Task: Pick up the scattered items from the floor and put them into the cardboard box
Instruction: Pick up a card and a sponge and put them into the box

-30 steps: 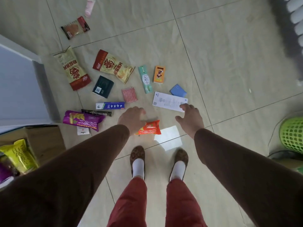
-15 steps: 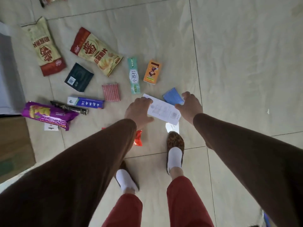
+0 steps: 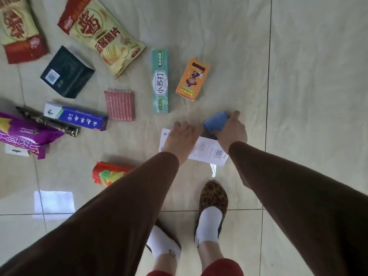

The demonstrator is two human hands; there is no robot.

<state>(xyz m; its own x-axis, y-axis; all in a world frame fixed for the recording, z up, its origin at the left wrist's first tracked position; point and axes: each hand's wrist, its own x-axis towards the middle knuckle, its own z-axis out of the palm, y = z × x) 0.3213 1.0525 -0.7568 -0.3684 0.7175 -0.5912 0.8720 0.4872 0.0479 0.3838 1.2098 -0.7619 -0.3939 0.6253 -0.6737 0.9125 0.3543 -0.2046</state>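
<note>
My right hand (image 3: 232, 131) grips a small blue packet (image 3: 216, 120) and tilts it up off the tiled floor. My left hand (image 3: 182, 137) lies with curled fingers on the left half of a white flat box (image 3: 209, 151); I cannot tell whether it grips it. An orange snack packet (image 3: 106, 173) lies partly under my left sleeve. Further out lie a green toothpaste box (image 3: 160, 81), an orange carton (image 3: 193, 79), a pink ribbed packet (image 3: 120, 105) and a blue-white long box (image 3: 76, 116). The cardboard box is out of view.
Two red-and-cream crisp bags (image 3: 101, 33) (image 3: 19, 28), a dark pouch (image 3: 66, 72), a purple bag (image 3: 22, 134) and a thin dark stick pack (image 3: 48, 121) lie at the left. My feet (image 3: 212, 210) stand just below the white box.
The camera has dropped closer to the floor. My right hand has closed on the blue packet and tipped it up. My left hand has slid further onto the white box.
</note>
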